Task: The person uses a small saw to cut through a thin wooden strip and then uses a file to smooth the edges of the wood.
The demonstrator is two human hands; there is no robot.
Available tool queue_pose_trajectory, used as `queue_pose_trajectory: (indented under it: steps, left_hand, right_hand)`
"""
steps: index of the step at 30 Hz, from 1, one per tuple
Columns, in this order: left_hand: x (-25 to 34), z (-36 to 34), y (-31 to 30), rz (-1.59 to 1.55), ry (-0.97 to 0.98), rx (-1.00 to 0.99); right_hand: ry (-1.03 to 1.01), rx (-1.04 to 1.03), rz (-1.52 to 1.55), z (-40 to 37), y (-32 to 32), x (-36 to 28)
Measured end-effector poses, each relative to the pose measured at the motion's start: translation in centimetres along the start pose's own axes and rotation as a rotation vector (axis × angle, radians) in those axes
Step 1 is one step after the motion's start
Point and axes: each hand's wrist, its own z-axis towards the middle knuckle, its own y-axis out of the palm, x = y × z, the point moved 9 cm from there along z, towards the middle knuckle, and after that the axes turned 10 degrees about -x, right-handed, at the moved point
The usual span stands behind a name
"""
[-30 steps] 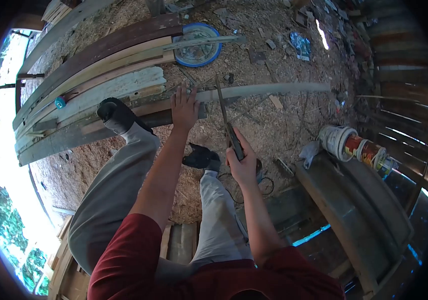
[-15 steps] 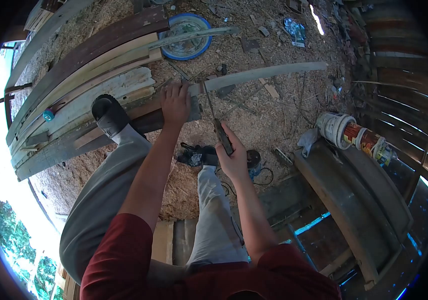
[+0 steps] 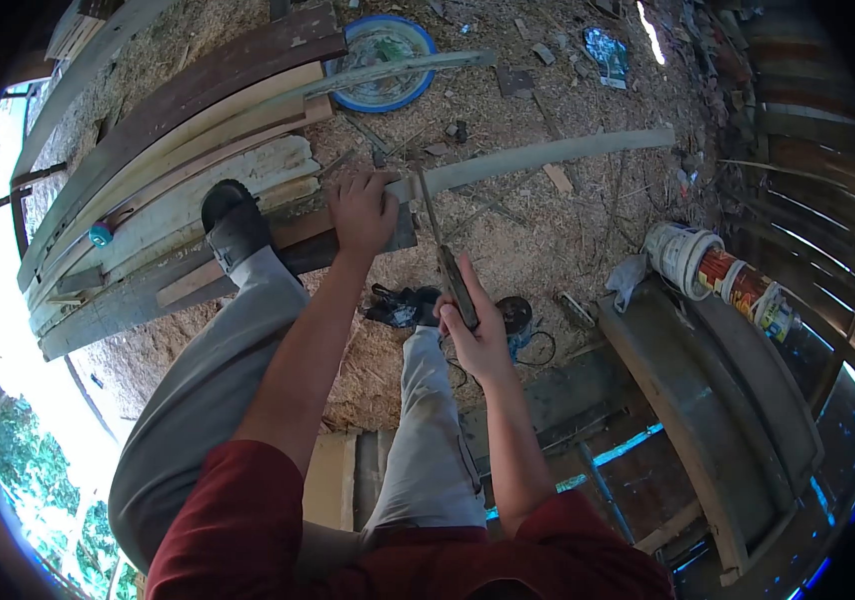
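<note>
My right hand (image 3: 478,335) is closed around the handle of a handsaw (image 3: 438,225). The saw's narrow blade points away from me and crosses a long, thin wooden strip (image 3: 558,150). Just left of the blade, my left hand (image 3: 363,212) presses down on the strip with its fingers curled over it. Beneath that hand lie stacked boards (image 3: 188,262), and the strip's right part reaches out past them over the ground. My left foot, in a dark sandal (image 3: 238,225), rests on the boards.
A blue-rimmed basin (image 3: 426,88) sits beyond the boards. Paint buckets (image 3: 683,262) and a curved wooden piece (image 3: 663,400) stand at the right. A small power tool (image 3: 515,315) with a cord lies near my right foot. A tape measure (image 3: 100,234) rests on the boards. Wood shavings cover the ground.
My right hand has drawn the saw slightly back toward me, its blade still across the strip. The left hand keeps its hold. The whole view has shifted a little.
</note>
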Motion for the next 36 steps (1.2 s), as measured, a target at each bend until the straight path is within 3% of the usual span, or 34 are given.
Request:
queue_pose_trajectory:
  steps: [2,3,5,8,9,13,15,17,19,21,25,31,33,36]
  left_hand:
    - [-2.5,2.2,2.6,0.015,-0.203,-0.137]
    - [-2.7,3.3,3.2,0.011,-0.207,-0.138]
    - [-5.2,4.0,3.1,0.028,-0.481,-0.033]
    - [-6.1,4.4,3.3,0.051,-0.65,-0.027]
    - [-6.3,4.3,3.8,0.04,-0.656,-0.042]
    - [-5.8,4.8,3.2,0.058,-0.686,-0.101]
    - [-5.8,4.8,3.8,0.099,-0.709,-0.165]
    - [-5.8,4.8,3.8,0.15,-0.693,-0.045]
    - [-5.7,4.9,4.1,0.151,-0.703,-0.045]
    - [-6.1,5.0,4.1,0.17,-0.719,-0.045]
    - [-5.7,4.9,3.8,0.233,-0.717,-0.021]
    - [-5.7,5.0,4.0,0.226,-0.725,-0.023]
    - [-5.7,5.0,4.0,0.229,-0.714,-0.013]
    - [-5.4,4.9,3.8,0.255,-0.695,0.021]
  right_hand:
    - [0.006,0.0,-0.01,0.8,0.2,0.1]
    - [0.004,-0.002,-0.02,1.3,0.3,0.0]
    - [0.054,0.023,-0.09,1.9,0.2,0.0]
    - [0.049,0.065,-0.226,3.3,-0.2,0.0]
    - [-0.006,0.083,-0.29,3.6,-0.4,-0.7]
    - [0.082,0.085,-0.213,4.9,-0.7,-0.4]
    - [-0.019,0.068,-0.248,5.8,-0.5,-0.6]
    - [-0.02,0.082,-0.267,6.1,-0.5,-0.6]
    - [-0.027,0.088,-0.272,6.2,-0.6,-0.4]
    - [0.164,0.07,-0.12,5.9,-0.8,1.8]
    - [0.32,0.063,0.035,5.3,-0.3,2.6]
    - [-0.001,0.141,-0.187,7.0,-0.5,-0.9]
    - [0.163,0.181,-0.156,7.0,-0.7,-0.3]
    - [0.194,0.203,-0.106,7.2,-1.2,0.4]
